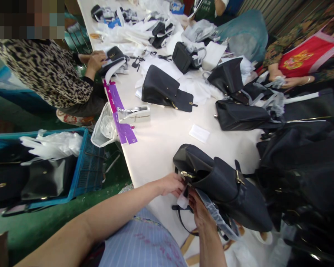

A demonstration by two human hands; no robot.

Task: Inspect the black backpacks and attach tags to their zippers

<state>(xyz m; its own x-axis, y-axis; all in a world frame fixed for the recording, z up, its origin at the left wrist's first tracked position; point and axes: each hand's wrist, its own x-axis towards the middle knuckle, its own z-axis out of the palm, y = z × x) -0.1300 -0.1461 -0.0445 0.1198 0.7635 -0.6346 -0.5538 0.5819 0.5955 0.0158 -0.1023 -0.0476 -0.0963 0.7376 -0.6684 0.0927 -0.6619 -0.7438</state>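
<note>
The black bag (225, 189) lies on the tabletop (153, 159) just beyond and right of the fingers (178, 181). It looks light, supple and smooth, probably best held by its body, clear of the gold buckle (239, 178). The left hand (171, 184) and right hand (200, 212) have fingers curled by its zip (187, 174); whether they pinch anything, I cannot tell. Farther beyond the fingers lies a white packet (199, 133), then a second bag (161, 87).
</note>
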